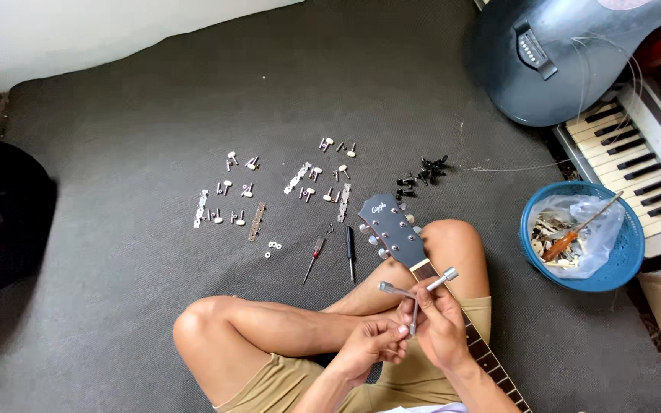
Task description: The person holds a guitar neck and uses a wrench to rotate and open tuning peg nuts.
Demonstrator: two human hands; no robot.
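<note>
Dark floor mat (154, 115) strewn with tuning pegs (231, 195); left hand (372, 344) and right hand (439, 325) together grip a metal socket wrench (416, 291) beside a guitar headstock (393, 229).

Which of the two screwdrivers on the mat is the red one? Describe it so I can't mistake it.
Start at the guitar headstock resting on the person's knee, then look left along the grey mat. Two small screwdrivers lie side by side there. The red-handled screwdriver is the left one, slanted, next to the upright black screwdriver and right of the small white washers.
</note>
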